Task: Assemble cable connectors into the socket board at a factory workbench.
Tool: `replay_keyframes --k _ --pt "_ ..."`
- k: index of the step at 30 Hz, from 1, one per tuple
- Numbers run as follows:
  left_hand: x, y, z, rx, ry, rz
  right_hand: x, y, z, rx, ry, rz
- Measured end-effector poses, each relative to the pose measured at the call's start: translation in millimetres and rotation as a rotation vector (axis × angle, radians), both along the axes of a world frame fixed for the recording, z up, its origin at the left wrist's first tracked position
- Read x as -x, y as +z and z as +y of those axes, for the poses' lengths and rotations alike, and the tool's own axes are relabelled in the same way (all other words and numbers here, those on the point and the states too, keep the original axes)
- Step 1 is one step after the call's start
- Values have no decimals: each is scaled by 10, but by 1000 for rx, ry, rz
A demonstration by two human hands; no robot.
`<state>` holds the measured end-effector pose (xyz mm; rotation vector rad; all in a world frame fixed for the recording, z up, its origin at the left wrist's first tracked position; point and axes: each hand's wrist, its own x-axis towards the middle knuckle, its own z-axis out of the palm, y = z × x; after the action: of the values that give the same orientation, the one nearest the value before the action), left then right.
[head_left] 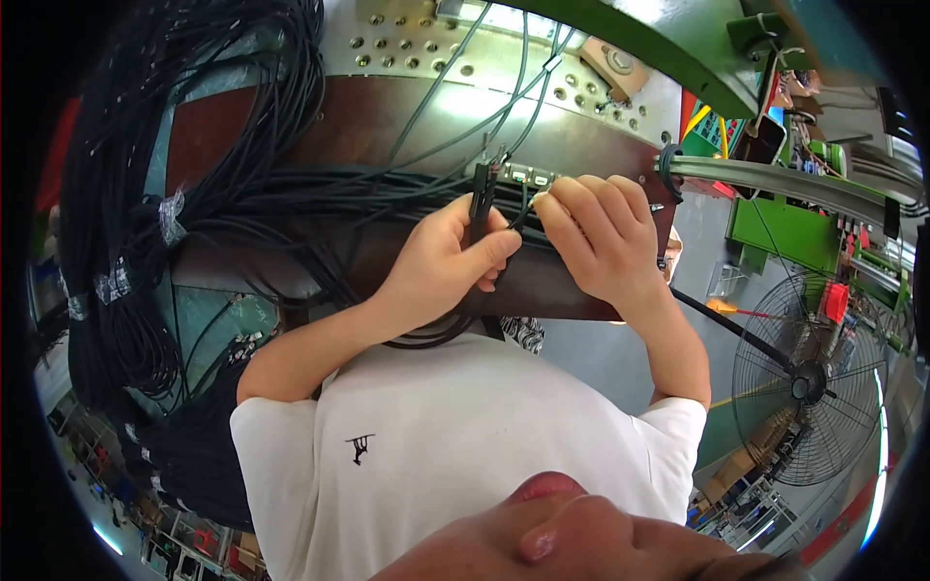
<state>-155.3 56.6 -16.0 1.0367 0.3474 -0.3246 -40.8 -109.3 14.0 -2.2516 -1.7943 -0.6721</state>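
Workshop floor (635, 360) with a wire-guarded fan (806, 382) off to the right, green machine frame (668, 48) overhead, dark brown tabletop (358, 116) below. Appears partway through, judging by the cables: gathered and bound with clear wrap (172, 218) in the thick black hank (116, 339) at left, yet loose in the black cables (320, 189) stretched across the tabletop. Impossible to tell the number finished; probably in the middle of handling one small group, with the loose lengths left over. Grips black cable ends (481, 189) nearly upright between thumb and fingers of the left hand (446, 257), with tips poking up above the grip, just in front of what looks like a row of small sockets (523, 176). Curls the fingers of the right hand (605, 237) close by, at a thin black lead (524, 205); cannot tell whether pinching, with the thumb hidden.
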Motion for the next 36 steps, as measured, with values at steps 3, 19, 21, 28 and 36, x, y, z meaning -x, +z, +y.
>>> replay_keyframes --k 3,19,21,28,36 --pt "-8 9 67 -42 -42 -56 -92 -72 -89 -44 -91 4" --pt "27 165 -67 430 -196 48 -46 -496 -108 -317 -245 655" --pt "-9 177 -82 362 -214 41 4 -284 -132 -325 -256 348" --pt "192 344 1 -253 -153 -296 -226 -277 -385 -177 -230 155" --pt "-25 340 -77 333 33 -76 -84 -588 -326 -374 -314 698"
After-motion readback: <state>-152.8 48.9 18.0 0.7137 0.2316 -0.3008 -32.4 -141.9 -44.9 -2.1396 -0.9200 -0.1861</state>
